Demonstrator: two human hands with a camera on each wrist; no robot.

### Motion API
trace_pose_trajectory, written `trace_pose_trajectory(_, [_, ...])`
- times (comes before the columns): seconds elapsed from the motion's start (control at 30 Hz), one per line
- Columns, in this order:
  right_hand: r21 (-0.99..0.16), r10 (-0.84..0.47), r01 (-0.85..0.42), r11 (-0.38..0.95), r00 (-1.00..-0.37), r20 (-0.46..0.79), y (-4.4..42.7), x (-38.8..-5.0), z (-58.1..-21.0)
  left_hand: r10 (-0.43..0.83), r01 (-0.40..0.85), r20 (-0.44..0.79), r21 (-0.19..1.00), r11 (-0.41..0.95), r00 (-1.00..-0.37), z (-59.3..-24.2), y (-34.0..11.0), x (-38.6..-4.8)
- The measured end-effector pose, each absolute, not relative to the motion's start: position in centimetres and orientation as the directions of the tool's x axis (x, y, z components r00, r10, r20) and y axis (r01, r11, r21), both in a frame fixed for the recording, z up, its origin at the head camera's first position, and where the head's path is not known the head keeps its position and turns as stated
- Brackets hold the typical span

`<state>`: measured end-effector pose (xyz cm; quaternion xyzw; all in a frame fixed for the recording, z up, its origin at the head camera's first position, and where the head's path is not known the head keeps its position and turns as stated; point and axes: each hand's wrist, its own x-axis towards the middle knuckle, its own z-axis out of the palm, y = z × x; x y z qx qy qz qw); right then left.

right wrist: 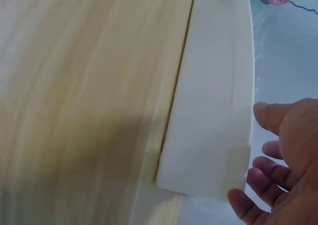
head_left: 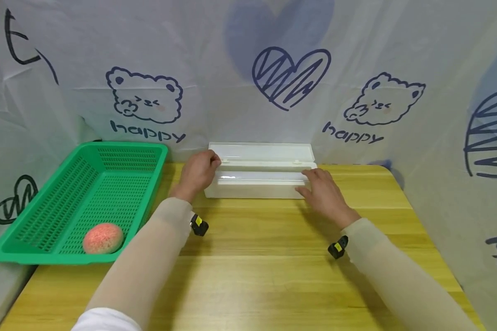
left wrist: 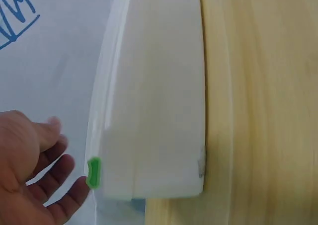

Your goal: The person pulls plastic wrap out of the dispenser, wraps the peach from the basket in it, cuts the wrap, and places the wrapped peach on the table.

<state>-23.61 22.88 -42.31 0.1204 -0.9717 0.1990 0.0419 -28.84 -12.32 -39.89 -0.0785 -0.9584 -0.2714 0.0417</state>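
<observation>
A long white box [head_left: 254,191] stands at the table's back edge, its lid [head_left: 265,151] raised behind it. Inside lies a shiny clear roll or film [head_left: 257,176]. At the box's left end is my left hand [head_left: 199,171], fingers bent, thumb and forefinger close together; whether they pinch anything is unclear. A green piece [left wrist: 94,173] shows at the box's end in the left wrist view. My right hand [head_left: 324,193] is at the right end, fingers relaxed and spread around the corner, as the right wrist view also shows the hand [right wrist: 285,160] beside the box [right wrist: 211,101].
On the left of the table [head_left: 248,266] stands a green basket [head_left: 151,202] with a pink speckled round object [head_left: 103,238] in its near right corner. A white sheet [head_left: 232,115] with drawings hangs behind and at both sides.
</observation>
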Motion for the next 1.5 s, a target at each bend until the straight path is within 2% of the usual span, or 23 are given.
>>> trace_pose_trajectory(0.13, [-0.366, -0.212, -0.248, 0.897, -0.968, 0.134, 23.3, -24.3, -42.0, 0.069, 0.146, 0.155, 0.568, 0.81, -0.985, -39.6, -11.9, -28.7])
trace_pose_trajectory(0.3, [-0.382, -0.196, -0.219, 0.898, -0.976, 0.099, 23.7, -25.3, -41.8, 0.057, 0.176, 0.216, 0.586, 0.791, -0.975, -39.2, -11.5, -28.4])
trace_pose_trajectory(0.47, [-0.392, -0.234, -0.251, 0.885, -0.968, 0.092, 23.3, -26.1, -41.5, 0.05, 0.195, 0.249, 0.603, 0.774, -0.967, -38.9, -11.2, -28.1])
trace_pose_trajectory(0.9, [-0.483, -0.343, -0.291, 0.825, -0.939, -0.02, 19.8, -28.1, -40.8, -0.004, 0.151, 0.233, 0.641, 0.753, -0.972, -38.8, -11.3, -28.2])
trace_pose_trajectory(1.27, [-0.459, -0.333, -0.32, 0.829, -0.941, 0.054, 19.5, -28.9, -40.8, -0.028, 0.13, 0.22, 0.67, 0.731, -0.975, -38.9, -11.2, -28.2])
trace_pose_trajectory(1.5, [-0.535, -0.347, -0.316, 0.784, -0.937, 0.045, 20.6, -29.3, -39.6, -0.063, 0.085, 0.181, 0.707, 0.702, -0.981, -38.7, -11.3, -28.3])
